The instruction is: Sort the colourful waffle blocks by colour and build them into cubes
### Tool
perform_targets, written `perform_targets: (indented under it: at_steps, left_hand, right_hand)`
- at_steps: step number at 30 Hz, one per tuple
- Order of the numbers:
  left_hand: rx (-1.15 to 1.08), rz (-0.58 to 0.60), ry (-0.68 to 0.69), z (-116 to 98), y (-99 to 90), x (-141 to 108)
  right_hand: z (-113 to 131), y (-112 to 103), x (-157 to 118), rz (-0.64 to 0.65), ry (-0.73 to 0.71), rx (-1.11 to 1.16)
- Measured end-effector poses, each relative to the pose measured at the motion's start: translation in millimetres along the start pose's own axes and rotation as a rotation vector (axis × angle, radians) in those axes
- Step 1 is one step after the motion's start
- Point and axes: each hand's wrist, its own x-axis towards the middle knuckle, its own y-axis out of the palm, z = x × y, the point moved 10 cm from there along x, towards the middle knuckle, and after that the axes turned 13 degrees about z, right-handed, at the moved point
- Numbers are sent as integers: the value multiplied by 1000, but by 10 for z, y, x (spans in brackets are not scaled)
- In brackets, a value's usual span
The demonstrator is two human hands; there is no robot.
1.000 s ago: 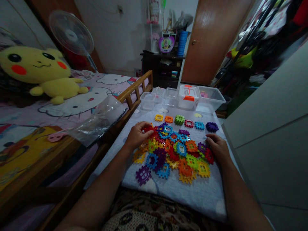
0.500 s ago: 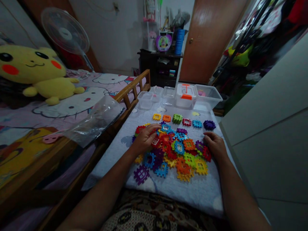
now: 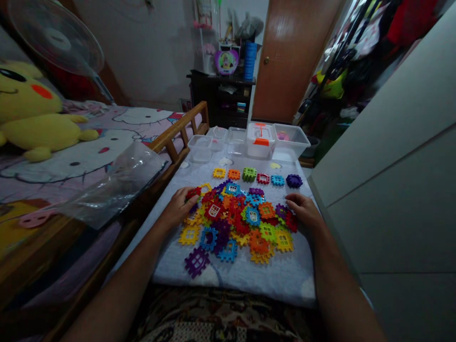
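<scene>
- So the left hand was at the left edge of the pile, left of frame centre, thumb and fingers around a red piece; couldn't tell if it was actually gripped or just touched.
- Right hand sat right of centre, fingers loosely bent, just beside a purple piece and a darker red one; couldn't tell whether it was pinching anything.
- The pile of notched window pieces was mid-frame, between both hands, overlapping too much for a full count.
- Above the pile ran a row of six colour spots: yellow, orange, green, red, blue, purple. Green and purple looked stacked.
- Clear containers: I counted five along the table's far end, upper centre, one lidded with orange trim.
- One yellow plush, upper left.
</scene>
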Motion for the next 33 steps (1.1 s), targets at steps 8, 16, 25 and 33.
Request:
perform_targets:
  at_steps: [8,16,25,33]
  left_hand:
    - [-133,-63,-60,84,52,206]
    - [-146,-114,1,118,76,146]
    - [-105,-122,36,54,56,140]
    - [-106,-144,63,30,48,143]
  right_hand:
    - [34,24,-213,297,60,-152]
    - [96,107,-531,264,57,-480]
    - [296,106,-574,165,-3,-486]
    - [1329,644,-314,185,-338,-481]
